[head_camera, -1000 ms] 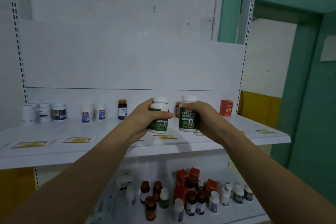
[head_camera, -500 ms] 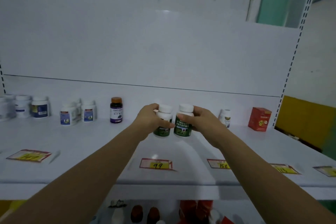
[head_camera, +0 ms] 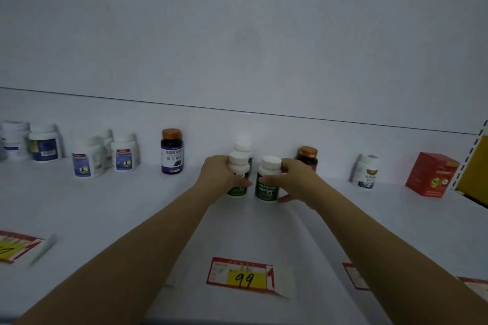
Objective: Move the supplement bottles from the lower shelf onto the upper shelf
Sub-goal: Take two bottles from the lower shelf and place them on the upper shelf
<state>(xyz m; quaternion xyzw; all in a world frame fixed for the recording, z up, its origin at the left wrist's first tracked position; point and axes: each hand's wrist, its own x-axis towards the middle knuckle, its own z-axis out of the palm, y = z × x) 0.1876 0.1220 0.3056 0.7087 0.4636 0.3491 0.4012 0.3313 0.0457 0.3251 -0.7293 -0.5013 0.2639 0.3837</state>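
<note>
Two white-capped bottles with green labels stand side by side on the white upper shelf (head_camera: 264, 232), near its back wall. My left hand (head_camera: 219, 175) grips the left green bottle (head_camera: 238, 174). My right hand (head_camera: 295, 182) grips the right green bottle (head_camera: 267, 182), thumb on the label. A third white-capped bottle (head_camera: 244, 146) stands just behind the left one, mostly hidden. The lower shelf is out of view.
Along the back stand a purple-label bottle with an orange cap (head_camera: 172, 151), a dark orange-capped bottle (head_camera: 307, 157), a white bottle (head_camera: 365, 171), a red box (head_camera: 430, 174) and several white bottles at the left (head_camera: 87, 161). Price tags, one reading 99 (head_camera: 241, 276), lie near the front edge.
Both hands carried the two green bottles up and back, from the shelf's front edge to its rear, where they now stand. The view has closed in; the lower shelf has dropped out of sight.
</note>
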